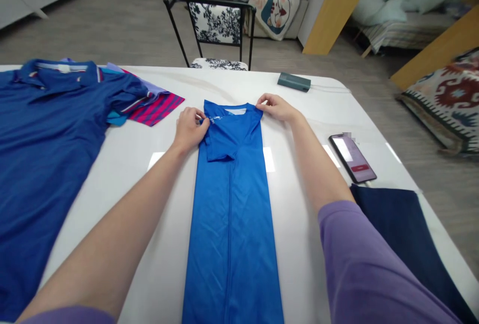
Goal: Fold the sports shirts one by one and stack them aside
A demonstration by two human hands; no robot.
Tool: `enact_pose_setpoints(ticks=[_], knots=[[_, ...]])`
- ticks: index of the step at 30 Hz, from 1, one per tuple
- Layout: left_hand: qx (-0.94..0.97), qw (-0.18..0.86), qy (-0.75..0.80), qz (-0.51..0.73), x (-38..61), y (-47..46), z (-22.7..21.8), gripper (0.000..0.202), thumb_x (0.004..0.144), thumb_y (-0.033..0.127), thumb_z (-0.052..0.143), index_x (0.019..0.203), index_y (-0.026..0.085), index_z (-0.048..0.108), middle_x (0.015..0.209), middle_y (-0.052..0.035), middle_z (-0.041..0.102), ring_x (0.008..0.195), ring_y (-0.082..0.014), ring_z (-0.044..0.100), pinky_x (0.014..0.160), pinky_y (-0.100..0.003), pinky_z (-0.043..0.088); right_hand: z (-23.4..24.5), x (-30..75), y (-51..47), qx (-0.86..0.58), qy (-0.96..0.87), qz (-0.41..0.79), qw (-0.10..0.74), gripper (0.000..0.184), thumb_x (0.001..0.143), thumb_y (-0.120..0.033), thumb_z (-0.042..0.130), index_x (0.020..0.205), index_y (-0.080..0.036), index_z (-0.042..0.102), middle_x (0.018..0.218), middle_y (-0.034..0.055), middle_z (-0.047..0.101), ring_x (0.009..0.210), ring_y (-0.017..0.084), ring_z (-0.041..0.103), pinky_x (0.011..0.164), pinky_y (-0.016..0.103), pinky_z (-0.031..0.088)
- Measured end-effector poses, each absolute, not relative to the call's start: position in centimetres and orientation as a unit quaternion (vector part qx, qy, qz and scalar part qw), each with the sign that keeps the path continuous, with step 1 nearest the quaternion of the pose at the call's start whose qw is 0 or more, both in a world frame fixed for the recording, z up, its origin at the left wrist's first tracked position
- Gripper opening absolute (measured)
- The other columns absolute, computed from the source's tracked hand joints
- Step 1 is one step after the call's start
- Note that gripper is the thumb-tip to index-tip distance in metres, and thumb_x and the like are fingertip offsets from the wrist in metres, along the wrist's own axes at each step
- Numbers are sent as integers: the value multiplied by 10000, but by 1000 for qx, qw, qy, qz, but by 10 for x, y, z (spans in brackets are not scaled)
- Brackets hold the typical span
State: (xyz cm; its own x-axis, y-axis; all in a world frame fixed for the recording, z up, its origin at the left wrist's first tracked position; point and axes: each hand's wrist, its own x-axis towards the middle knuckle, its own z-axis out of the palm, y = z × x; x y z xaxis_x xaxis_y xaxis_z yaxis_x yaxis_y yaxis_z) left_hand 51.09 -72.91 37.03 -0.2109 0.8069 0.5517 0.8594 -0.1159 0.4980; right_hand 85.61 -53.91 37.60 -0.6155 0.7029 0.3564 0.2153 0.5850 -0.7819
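Note:
A bright blue T-shirt [247, 204] lies lengthwise on the white table, its sides folded inward into a long strip. One sleeve is folded across the upper part, and the neckline faces the far side. My left hand [190, 128] pinches the shirt's upper left edge near the folded sleeve. At the upper right corner, beside the collar, my right hand [276, 107] pinches the fabric between thumb and fingers. The near end of the shirt runs out of the bottom of the view.
A navy polo shirt [56, 129] lies over other garments on the left, with a pink striped cloth [159, 109] poking out. Rightward on the table [299, 259] are a phone [352, 158], a dark green power bank [294, 82] and folded navy cloth [400, 224]. A chair [217, 24] stands beyond.

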Motion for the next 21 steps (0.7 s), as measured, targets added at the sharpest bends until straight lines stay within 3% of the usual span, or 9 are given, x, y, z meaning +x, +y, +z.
enact_pose_setpoints(ticks=[3,6,10,16,21], knots=[[-598,-5,-664,-449,510,-727,373,83,903,292,687,933,242,629,918,-16,694,839,-209,627,840,-354,504,374,855,-538,-263,-819,372,349,472,921,-552,824,1202,-179,751,1119,62,799,852,169,585,791,286,518],[-585,-23,-659,-472,511,-727,374,87,881,288,684,910,239,619,861,9,682,774,-177,602,759,-316,463,373,857,-536,-275,-837,338,331,467,871,-499,856,1197,-173,785,1200,76,770,870,175,569,836,312,545],[-582,-34,-656,-479,513,-730,375,97,864,293,687,893,238,612,845,13,678,756,-168,592,739,-304,457,374,858,-535,-256,-859,293,334,361,818,-467,874,1020,-179,791,1231,83,690,891,170,545,871,329,550],[-587,-15,-678,-443,517,-732,379,112,869,310,695,922,241,625,873,5,704,773,-174,601,751,-304,476,376,855,-541,-263,-798,399,368,424,917,-568,812,1133,-223,692,1006,39,680,852,180,540,767,290,494],[-587,-2,-684,-434,518,-733,380,133,871,312,715,938,242,623,860,4,701,750,-173,595,757,-308,487,376,848,-536,-253,-787,408,388,386,876,-498,842,1071,-217,663,947,29,677,874,188,593,817,313,523]])
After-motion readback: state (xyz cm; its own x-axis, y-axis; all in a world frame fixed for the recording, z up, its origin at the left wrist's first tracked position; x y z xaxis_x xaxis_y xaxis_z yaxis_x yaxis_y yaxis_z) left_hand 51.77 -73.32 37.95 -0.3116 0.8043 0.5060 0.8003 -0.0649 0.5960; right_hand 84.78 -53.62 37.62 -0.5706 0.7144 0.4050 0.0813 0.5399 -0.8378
